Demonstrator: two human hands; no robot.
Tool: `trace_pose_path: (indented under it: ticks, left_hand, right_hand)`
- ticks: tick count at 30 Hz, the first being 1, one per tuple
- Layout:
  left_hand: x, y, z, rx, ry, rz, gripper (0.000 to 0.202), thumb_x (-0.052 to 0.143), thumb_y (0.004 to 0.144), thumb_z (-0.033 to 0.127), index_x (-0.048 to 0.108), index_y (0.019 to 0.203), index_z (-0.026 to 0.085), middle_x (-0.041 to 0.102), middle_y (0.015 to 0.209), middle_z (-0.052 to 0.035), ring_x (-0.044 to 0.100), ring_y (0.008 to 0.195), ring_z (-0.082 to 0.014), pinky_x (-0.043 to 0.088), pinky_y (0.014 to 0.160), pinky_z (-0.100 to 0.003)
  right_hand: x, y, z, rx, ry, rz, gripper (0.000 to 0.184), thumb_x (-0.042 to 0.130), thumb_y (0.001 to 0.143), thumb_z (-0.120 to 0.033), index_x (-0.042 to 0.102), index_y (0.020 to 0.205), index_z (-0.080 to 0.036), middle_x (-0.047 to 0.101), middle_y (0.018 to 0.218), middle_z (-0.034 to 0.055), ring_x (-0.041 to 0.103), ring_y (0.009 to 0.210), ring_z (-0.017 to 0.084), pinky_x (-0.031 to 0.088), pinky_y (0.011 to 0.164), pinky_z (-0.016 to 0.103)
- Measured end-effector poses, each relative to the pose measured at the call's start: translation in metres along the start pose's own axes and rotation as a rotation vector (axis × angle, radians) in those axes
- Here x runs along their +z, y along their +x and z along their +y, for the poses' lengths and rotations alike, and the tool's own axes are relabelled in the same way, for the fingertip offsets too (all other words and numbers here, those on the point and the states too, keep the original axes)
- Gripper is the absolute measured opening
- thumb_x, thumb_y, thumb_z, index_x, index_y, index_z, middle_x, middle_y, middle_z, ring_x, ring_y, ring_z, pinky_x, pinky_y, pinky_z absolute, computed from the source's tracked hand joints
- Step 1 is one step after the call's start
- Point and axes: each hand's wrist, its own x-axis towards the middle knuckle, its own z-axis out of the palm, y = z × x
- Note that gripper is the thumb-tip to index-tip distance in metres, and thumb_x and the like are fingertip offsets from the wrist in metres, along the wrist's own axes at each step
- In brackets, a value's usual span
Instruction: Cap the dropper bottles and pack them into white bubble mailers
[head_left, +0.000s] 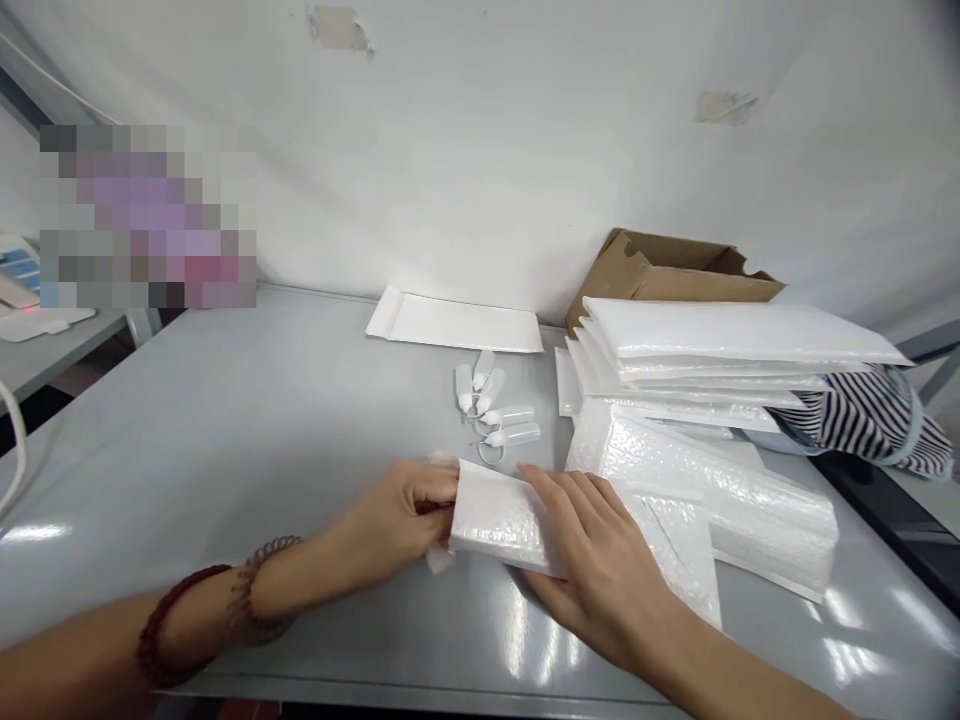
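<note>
Low in the middle of the frame, on the grey tabletop (pixel 225 430), lies a small white bubble-padded mailing envelope (pixel 499 520), held between both hands. At its left end the left hand (pixel 397 520) closes on the edge, fingers curled and pinching the open mouth, where a bit of white material pokes out; what that is cannot be told. Over its right half the right hand (pixel 592 560) lies flat, fingers together and extended, pressing the envelope down against the table rather than gripping it.

The envelope looks light and soft, with a slick plastic skin and a cushioned body that would give under pressure, so it probably slides easily and bends if lifted by one corner. Its stiffer edges and the mouth seem the surest places to take hold.

Just above the hands lies a cluster of small clear plastic vials on rings (pixel 491 405). To the right sits a heap of white bubble mailers (pixel 712 490), with a neater stack of flat white mailers (pixel 720 345) behind it, a brown cardboard box (pixel 660 265) at the wall, and striped fabric (pixel 870 415) at the right edge. One flat white envelope (pixel 457 322) lies alone further back.
</note>
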Motion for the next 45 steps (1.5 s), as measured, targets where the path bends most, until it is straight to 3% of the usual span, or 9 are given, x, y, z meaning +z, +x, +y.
trace_pose_path:
  ticks: [4, 8, 11, 18, 26, 30, 35, 37, 45]
  left_hand:
    - [-0.026, 0.004, 0.005, -0.062, -0.137, -0.218, 0.022, 0.052, 0.083, 0.014, 0.071, 0.074, 0.016, 0.066, 0.066, 0.0003, 0.062, 0.066, -0.0137, 0.048, 0.061, -0.021]
    - [-0.042, 0.007, -0.003, -0.088, -0.111, 0.081, 0.023, 0.049, 0.085, 0.017, 0.072, 0.085, 0.016, 0.072, 0.077, -0.0033, 0.066, 0.066, -0.0152, 0.05, 0.056, -0.022]
    - [-0.039, 0.011, -0.014, 0.11, 0.228, 0.251, 0.023, 0.047, 0.089, 0.017, 0.07, 0.094, 0.015, 0.07, 0.093, -0.0069, 0.064, 0.076, -0.0151, 0.05, 0.062, -0.024]
    - [-0.02, 0.017, -0.023, 0.304, 0.484, 0.006, 0.031, 0.043, 0.098, 0.033, 0.064, 0.117, 0.02, 0.056, 0.127, -0.0097, 0.05, 0.114, -0.0234, 0.044, 0.095, -0.037]
    - [-0.019, 0.012, -0.017, 0.344, 0.584, -0.047, 0.059, 0.024, 0.098, 0.054, 0.049, 0.131, 0.011, 0.052, 0.126, -0.0146, 0.043, 0.113, -0.0255, 0.04, 0.099, -0.041]
    - [-0.022, 0.011, -0.017, 0.384, 0.492, 0.101, 0.046, 0.029, 0.1, 0.045, 0.057, 0.119, 0.013, 0.059, 0.113, -0.0117, 0.05, 0.106, -0.0221, 0.045, 0.093, -0.037]
    - [-0.033, 0.007, -0.004, 0.278, 0.277, 0.539, 0.011, 0.057, 0.089, 0.023, 0.062, 0.082, 0.017, 0.064, 0.083, -0.0023, 0.058, 0.075, -0.0135, 0.048, 0.067, -0.025]
    - [-0.043, 0.003, 0.002, 0.224, 0.159, 0.612, 0.01, 0.06, 0.086, 0.02, 0.06, 0.076, 0.017, 0.061, 0.077, -0.0003, 0.057, 0.071, -0.0121, 0.048, 0.063, -0.023]
    - [-0.071, -0.005, 0.009, 0.013, 0.191, 0.207, 0.011, 0.061, 0.08, 0.02, 0.06, 0.069, 0.018, 0.061, 0.075, 0.0004, 0.054, 0.067, -0.0113, 0.049, 0.062, -0.022]
  right_hand:
    - [-0.002, -0.001, -0.001, 0.055, -0.016, -0.037, 0.058, 0.058, 0.077, -0.019, 0.038, 0.13, -0.005, 0.062, 0.099, 0.0146, 0.055, 0.085, 0.027, 0.048, 0.074, 0.041]
    - [-0.005, -0.002, -0.005, 0.052, -0.051, -0.138, 0.068, 0.06, 0.07, -0.018, 0.035, 0.132, -0.005, 0.062, 0.102, 0.0161, 0.055, 0.087, 0.029, 0.049, 0.074, 0.044]
    - [-0.007, -0.003, -0.01, 0.024, -0.039, -0.206, 0.073, 0.061, 0.067, -0.017, 0.033, 0.134, -0.006, 0.06, 0.105, 0.0168, 0.056, 0.089, 0.03, 0.05, 0.076, 0.045]
    - [-0.01, -0.006, -0.02, 0.004, 0.013, -0.3, 0.08, 0.062, 0.062, -0.018, 0.032, 0.136, -0.008, 0.06, 0.102, 0.0144, 0.056, 0.086, 0.03, 0.051, 0.076, 0.046]
    - [-0.008, -0.005, -0.016, 0.044, 0.057, -0.315, 0.076, 0.06, 0.066, -0.017, 0.031, 0.136, -0.01, 0.058, 0.108, 0.0142, 0.054, 0.092, 0.029, 0.049, 0.081, 0.046]
    - [-0.005, -0.005, -0.012, 0.059, 0.032, -0.294, 0.075, 0.059, 0.068, -0.018, 0.029, 0.136, -0.01, 0.057, 0.111, 0.0151, 0.053, 0.094, 0.03, 0.048, 0.082, 0.047]
    - [-0.003, -0.005, -0.009, 0.072, 0.046, -0.272, 0.073, 0.056, 0.071, -0.018, 0.025, 0.137, -0.012, 0.056, 0.112, 0.0152, 0.053, 0.095, 0.029, 0.048, 0.082, 0.046]
    - [-0.002, -0.005, -0.008, 0.089, 0.052, -0.255, 0.073, 0.056, 0.072, -0.018, 0.024, 0.138, -0.012, 0.056, 0.113, 0.0156, 0.053, 0.096, 0.03, 0.048, 0.082, 0.047]
    - [0.002, -0.002, -0.002, 0.204, 0.077, -0.177, 0.066, 0.055, 0.073, -0.018, 0.03, 0.134, -0.014, 0.055, 0.107, 0.0131, 0.052, 0.094, 0.029, 0.048, 0.079, 0.047]
